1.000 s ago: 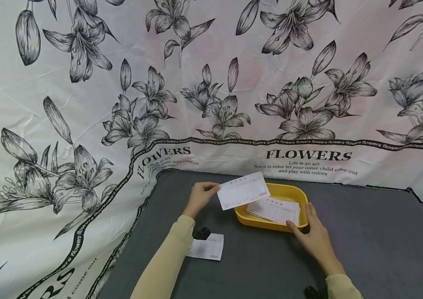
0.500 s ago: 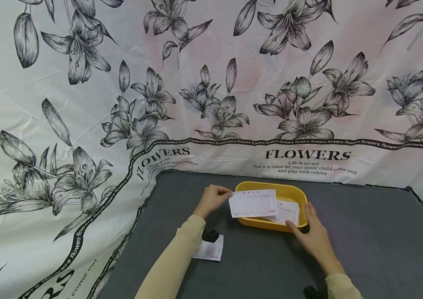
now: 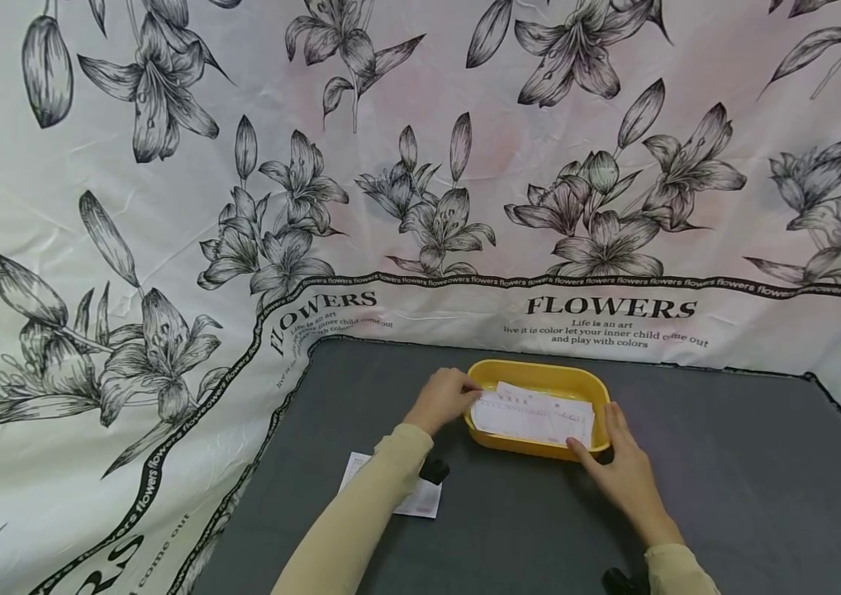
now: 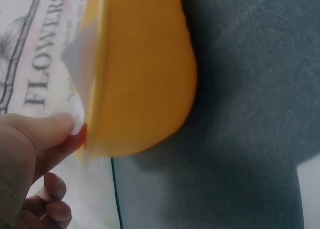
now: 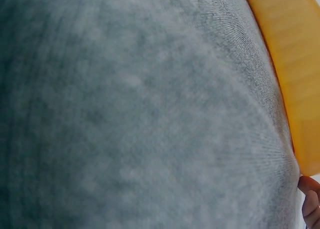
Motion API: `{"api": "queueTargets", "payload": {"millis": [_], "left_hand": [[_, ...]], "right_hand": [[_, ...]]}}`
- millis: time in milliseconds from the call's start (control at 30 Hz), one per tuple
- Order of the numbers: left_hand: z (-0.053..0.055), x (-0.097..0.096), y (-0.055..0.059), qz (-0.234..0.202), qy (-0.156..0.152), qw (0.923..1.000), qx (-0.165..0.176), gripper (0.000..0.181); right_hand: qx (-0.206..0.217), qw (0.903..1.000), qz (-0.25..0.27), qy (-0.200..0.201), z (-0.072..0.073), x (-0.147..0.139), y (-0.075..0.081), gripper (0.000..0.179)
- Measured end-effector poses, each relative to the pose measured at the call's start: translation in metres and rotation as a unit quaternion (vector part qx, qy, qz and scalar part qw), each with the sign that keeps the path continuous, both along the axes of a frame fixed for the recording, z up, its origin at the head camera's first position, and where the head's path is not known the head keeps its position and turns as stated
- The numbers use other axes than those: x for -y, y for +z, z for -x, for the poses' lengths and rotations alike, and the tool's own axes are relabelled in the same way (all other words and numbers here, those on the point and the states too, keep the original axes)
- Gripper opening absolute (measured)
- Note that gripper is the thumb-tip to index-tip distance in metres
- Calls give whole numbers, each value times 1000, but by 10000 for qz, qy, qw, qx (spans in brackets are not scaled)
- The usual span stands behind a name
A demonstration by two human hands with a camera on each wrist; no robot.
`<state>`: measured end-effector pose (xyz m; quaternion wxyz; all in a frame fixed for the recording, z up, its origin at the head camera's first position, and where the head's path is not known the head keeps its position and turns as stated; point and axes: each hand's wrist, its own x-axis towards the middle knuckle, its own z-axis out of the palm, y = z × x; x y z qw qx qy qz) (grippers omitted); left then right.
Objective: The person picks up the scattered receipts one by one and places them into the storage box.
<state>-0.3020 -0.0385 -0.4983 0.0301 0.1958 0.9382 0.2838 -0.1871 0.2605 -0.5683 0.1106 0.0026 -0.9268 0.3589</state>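
Observation:
My left hand (image 3: 444,401) pinches the left end of a white printed paper slip (image 3: 535,417) between thumb and forefinger. The slip lies over other paper inside a yellow oval-cornered tray (image 3: 550,378). In the left wrist view, the slip's curled corner (image 4: 82,56) shows above the tray's rim, with my thumb (image 4: 52,129) on it. My right hand (image 3: 632,471) holds the tray's near right corner, thumb at the front rim and fingers along the right side. The right wrist view catches only some fingertips (image 5: 311,201) at the tray's end.
Another printed slip (image 3: 420,499) lies on the dark grey tabletop (image 3: 517,529), partly hidden under my left sleeve (image 3: 361,512). A white flower-printed cloth (image 3: 420,165) hangs behind the table and along its left side.
My left hand has moved right and down, bringing the slip from above the tray's left side into the tray onto the other paper. The right hand has kept its place.

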Motion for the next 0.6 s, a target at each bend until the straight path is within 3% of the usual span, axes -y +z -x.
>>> {"api": "queueTargets", "payload": {"millis": [200,400,600], "left_hand": [[0,-14,-2,497,-67,9978,-444,17],[3,-26,-8,775,41,9952,-593,15],[8,-35,-17,1520,155,9837,-944,15]], "right_hand": [[11,10000,53,-18,1,0,0,108],[32,9999,84,-49,0,0,1,108],[55,9999,73,-70,-1,0,0,108]]}}
